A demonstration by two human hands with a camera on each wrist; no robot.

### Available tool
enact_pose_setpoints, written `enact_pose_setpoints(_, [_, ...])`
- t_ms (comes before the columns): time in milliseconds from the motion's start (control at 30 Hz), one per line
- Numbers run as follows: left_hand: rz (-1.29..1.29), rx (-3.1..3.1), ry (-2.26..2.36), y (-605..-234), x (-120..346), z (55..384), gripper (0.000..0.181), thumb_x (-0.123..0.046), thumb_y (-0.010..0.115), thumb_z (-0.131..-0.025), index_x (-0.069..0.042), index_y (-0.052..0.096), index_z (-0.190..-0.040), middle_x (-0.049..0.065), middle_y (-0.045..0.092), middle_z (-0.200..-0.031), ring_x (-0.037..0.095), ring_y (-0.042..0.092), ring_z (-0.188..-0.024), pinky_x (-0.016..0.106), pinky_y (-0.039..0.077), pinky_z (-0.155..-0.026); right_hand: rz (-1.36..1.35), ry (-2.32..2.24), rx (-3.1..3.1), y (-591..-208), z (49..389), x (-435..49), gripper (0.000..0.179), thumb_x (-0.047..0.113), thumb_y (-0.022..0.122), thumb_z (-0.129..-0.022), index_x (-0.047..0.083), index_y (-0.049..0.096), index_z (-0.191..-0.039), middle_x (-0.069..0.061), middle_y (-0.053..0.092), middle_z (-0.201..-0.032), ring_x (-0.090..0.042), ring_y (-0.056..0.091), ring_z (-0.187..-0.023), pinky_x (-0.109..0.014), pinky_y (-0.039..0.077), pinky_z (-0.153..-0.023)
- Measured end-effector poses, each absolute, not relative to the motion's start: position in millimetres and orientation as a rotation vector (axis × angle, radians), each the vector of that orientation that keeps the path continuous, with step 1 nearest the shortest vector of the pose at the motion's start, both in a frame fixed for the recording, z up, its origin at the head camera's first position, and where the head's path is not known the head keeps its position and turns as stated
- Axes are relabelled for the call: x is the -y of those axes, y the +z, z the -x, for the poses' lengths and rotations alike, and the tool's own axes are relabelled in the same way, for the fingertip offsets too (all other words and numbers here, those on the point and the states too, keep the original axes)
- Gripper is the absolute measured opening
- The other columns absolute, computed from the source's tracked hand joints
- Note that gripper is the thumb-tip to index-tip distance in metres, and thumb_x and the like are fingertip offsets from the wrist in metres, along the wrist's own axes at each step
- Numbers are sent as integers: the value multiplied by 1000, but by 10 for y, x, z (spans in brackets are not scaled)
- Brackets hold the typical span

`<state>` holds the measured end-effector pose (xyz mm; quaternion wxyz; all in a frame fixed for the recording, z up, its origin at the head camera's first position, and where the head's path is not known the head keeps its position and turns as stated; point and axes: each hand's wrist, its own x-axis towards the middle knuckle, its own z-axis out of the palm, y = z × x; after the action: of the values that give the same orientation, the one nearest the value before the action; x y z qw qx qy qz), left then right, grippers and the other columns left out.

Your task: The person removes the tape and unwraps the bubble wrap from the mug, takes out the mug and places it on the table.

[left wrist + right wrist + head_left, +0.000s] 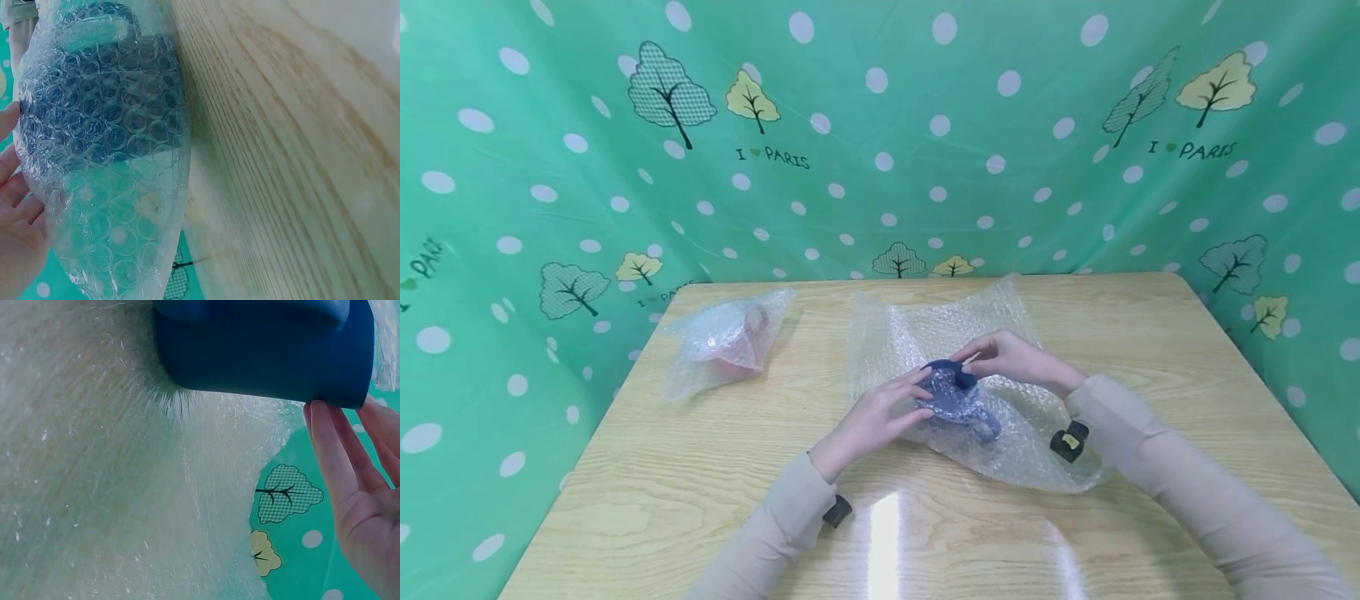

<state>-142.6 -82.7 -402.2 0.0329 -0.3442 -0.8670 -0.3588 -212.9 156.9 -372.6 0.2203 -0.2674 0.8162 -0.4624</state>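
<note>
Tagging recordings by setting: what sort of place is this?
Probably an indoor tabletop recording area, perhaps for packing practice: a printed curtain hangs behind a wooden table, and bubble wrap lies there, partly around a blue mug.

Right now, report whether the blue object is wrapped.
Partly wrapped: the left wrist view shows bubble wrap over the blue object; the right shows bare surface.

A green cloth backdrop (910, 83) hangs behind the desk (700, 467) and along both its sides, patterned with white dots (801, 27), checked trees (658, 83), yellow trees (748, 96) and "PARIS" lettering (786, 158). The desk has a pale wood-grain top; a bright reflection (883, 546) streaks its nearer part. Toward its far left corner lies a pinkish object (741, 346) inside clear bubble wrap (688, 379).
</note>
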Motion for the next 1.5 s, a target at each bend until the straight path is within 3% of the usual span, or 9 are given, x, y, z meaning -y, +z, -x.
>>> enact_pose_setpoints(500, [1002,2541,-1116,-4028,823,1388,29,-20,63,-80,-4,61,-105,12,47,-128,24,47,-115,36,34,-100,699,-1301,-2250,-3713,2116,-1540,28,7,58,-83,-3,59,-109,-22,57,-112,-25,62,-89,-32,50,-81])
enact_pose_setpoints(667, [840,2497,-1163,-4011,823,1386,28,-16,61,-82,-2,60,-105,13,56,-117,25,52,-109,35,39,-96,696,-1317,-2251,-3710,2107,-1536,27,5,59,-82,-4,59,-108,-22,57,-111,-24,62,-88,-31,51,-79])
enact_pose_setpoints(867, [640,2484,-1259,-4006,815,1406,28,-13,64,-80,1,60,-103,12,63,-100,23,59,-91,33,48,-83,691,-1339,-2238,-3722,2105,-1542,28,6,60,-82,-4,59,-108,-22,57,-111,-25,62,-90,-30,51,-79])
enact_pose_setpoints(1100, [445,2581,-1467,-4004,818,1442,27,-17,63,-80,1,62,-101,11,65,-89,19,60,-78,23,51,-70,693,-1342,-2231,-3726,2104,-1554,28,7,60,-82,-4,59,-108,-21,57,-112,-25,61,-91,-30,50,-80])
enact_pose_setpoints(1500, [316,2671,-1612,-3938,840,1430,21,-19,64,-80,-4,65,-95,9,65,-91,16,58,-77,26,49,-71,687,-1329,-2248,-3727,2107,-1553,28,8,60,-82,-3,60,-108,-21,57,-113,-24,61,-91,-29,51,-78])
